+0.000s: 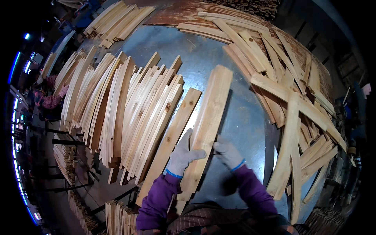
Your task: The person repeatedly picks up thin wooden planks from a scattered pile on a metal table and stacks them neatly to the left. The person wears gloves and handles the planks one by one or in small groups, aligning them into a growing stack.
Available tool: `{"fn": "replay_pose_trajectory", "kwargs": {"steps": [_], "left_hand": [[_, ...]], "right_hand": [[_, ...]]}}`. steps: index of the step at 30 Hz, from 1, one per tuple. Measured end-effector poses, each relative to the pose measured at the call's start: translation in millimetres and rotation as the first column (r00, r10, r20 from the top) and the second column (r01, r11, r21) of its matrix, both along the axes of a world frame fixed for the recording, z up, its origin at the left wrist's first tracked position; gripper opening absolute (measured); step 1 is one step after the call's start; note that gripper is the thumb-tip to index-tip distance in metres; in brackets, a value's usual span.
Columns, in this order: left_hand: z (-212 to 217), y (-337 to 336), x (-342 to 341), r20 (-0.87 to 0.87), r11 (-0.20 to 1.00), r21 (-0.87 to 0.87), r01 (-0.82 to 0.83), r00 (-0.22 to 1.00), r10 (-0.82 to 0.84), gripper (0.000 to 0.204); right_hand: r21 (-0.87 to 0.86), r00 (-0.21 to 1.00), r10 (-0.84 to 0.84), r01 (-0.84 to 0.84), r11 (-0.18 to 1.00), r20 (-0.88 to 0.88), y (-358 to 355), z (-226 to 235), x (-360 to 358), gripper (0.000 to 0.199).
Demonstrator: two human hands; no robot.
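A long, pale wooden plank lies lengthwise before me on the blue-grey metal table, its near end by my waist. My left hand, in a pale work glove, grips its left edge, the thumb laid across the top face. Beyond the plank's right edge is my right hand, also gloved and slightly blurred, with its fingers curled in. Whatever those fingers hold, if anything, cannot be made out. A narrower knotted plank lies just left of my left hand.
Several upright-edged wooden strips stand in a row on the left. Crisscrossed planks heap up at the right, beside the table surface. Another stack of strips sits at the far left. A person's patterned sleeve shows beyond the row.
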State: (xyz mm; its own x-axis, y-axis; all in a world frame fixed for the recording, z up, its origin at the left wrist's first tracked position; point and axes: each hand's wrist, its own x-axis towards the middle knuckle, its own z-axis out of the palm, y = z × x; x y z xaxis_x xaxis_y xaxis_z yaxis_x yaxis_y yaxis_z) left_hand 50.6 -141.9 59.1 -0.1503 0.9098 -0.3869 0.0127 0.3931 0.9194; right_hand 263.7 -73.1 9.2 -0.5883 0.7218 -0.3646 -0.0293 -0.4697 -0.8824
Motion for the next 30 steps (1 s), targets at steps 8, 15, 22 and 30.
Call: {"fn": "replay_pose_trajectory", "kwargs": {"steps": [8,15,22,30], "left_hand": [[-69,-7,-52,-0.388,0.999,-0.014,-0.038,0.921,0.03,0.039],[-91,-34,-34,-0.671,0.982,0.184,-0.047,0.724,0.161,0.025],[-15,-31,-34,-0.983,0.977,0.068,0.203,0.18,0.031,0.055],[-47,-40,-83,-0.932,0.84,-0.362,0.405,-0.138,-0.335,0.073]], "right_hand": [[0.145,0.81,0.043,-0.156,0.977,0.585,-14,59,-56,0.105],[0.084,0.935,-0.199,0.182,0.98,0.295,-42,-10,-54,0.115],[0.244,0.728,-0.057,-0.155,0.957,0.683,-14,-16,-59,0.101],[0.009,0.761,0.144,-0.193,0.981,0.632,-17,13,-75,0.114]]}}
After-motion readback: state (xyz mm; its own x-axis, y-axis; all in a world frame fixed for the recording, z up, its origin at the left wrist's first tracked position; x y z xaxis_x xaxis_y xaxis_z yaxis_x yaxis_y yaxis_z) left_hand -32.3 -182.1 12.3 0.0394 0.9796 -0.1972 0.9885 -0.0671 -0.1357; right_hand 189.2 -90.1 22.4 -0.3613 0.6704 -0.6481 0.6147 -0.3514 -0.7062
